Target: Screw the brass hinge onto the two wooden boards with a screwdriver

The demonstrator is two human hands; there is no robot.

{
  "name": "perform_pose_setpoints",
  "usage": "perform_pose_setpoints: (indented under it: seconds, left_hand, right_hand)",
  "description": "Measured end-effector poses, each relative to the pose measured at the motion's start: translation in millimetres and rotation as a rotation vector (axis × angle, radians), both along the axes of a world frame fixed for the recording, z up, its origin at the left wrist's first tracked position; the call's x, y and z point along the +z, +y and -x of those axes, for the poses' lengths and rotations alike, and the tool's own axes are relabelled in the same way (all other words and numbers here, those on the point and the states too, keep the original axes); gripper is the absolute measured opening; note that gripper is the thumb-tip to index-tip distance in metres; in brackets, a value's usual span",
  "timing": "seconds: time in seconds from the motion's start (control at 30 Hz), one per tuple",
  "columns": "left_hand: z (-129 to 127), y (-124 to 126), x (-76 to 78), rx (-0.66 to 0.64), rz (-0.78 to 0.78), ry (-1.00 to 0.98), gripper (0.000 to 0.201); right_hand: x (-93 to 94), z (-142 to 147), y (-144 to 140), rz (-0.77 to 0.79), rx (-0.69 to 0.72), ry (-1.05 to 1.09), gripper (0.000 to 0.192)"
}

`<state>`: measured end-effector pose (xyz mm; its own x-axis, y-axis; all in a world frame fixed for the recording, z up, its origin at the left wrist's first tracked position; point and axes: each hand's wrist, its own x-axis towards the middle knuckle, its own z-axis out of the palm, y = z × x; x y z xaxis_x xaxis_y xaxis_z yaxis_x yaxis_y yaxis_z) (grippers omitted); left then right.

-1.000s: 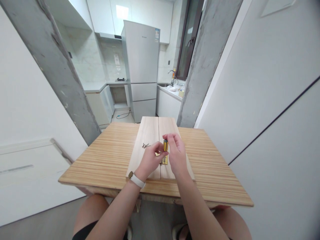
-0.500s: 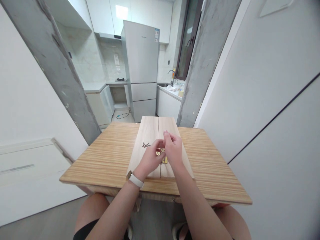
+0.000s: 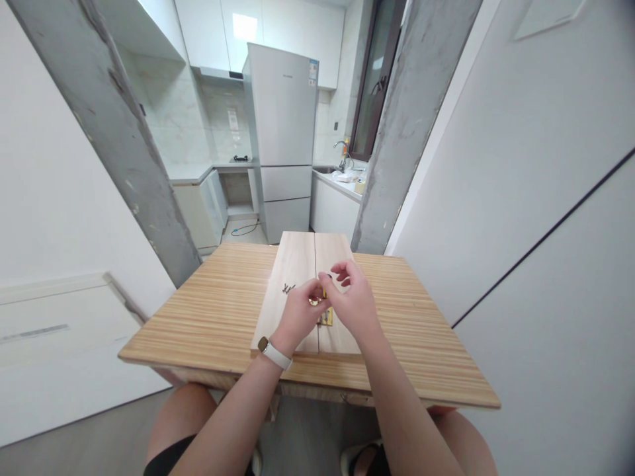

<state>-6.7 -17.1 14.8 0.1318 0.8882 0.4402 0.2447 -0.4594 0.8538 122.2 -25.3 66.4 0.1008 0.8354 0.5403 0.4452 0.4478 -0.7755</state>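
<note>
Two pale wooden boards (image 3: 292, 254) lie side by side with a narrow seam between them. A gold-coloured hinge (image 3: 326, 318) lies near the seam, partly hidden under my hands. My left hand (image 3: 301, 308) is curled over the hinge with thumb and fingers bent inward; what they pinch is hidden. Above it and to the right is my right hand (image 3: 352, 295), its thumb and index finger at a small yellow-and-black tool (image 3: 324, 291), perhaps a screwdriver, mostly covered. The other right fingers are raised and loose. Several dark screws (image 3: 288, 289) lie left of my left hand.
The boards rest on a striped wooden table (image 3: 421, 324). Beyond its far edge stand a grey fridge (image 3: 282, 119) and a counter with a sink (image 3: 325, 169). A white panelled wall (image 3: 536, 264) rises at the right.
My right hand has shifted slightly right, and its closed fingers have loosened and spread. A yellow-and-black tool now shows between the hands. My left hand stays nearly in place.
</note>
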Motion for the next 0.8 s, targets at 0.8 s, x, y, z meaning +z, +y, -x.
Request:
perform_pose_setpoints:
  seconds: [0.8]
  left_hand:
    - [10, 3, 8.4, -0.15, -0.015, 0.092, 0.021]
  right_hand:
    - [20.0, -30, -5, 0.109, 0.253, -0.388, 0.035]
